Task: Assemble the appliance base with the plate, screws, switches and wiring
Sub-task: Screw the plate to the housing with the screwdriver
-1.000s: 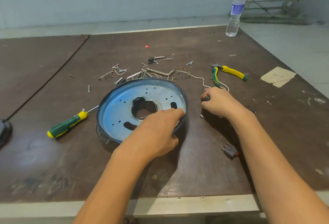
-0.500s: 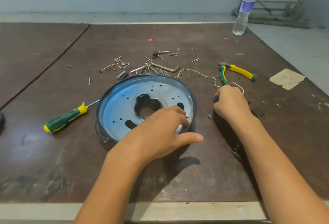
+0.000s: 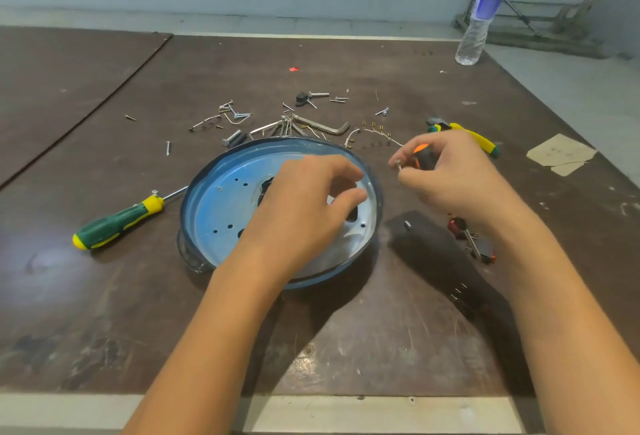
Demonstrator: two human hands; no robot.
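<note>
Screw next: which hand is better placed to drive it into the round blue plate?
Right: the right hand grips an orange-and-black screwdriver, silver screw at its tip, beside the blue plate; the left hand holds no tool.

R hand (image 3: 450, 176) lifted w/ screwdriver (image 3: 420, 157), screw (image 3: 398, 164) now at fingertips

A dark brown table (image 3: 104, 296) carries a green-yellow screwdriver (image 3: 117, 223) at 9 o'clock, a hex key (image 3: 325, 127) and red scrap (image 3: 293, 69) at 12, a bottle (image 3: 479, 15) at 1, pliers (image 3: 483, 142) at 2, and paper (image 3: 559, 154) at 3.
</note>
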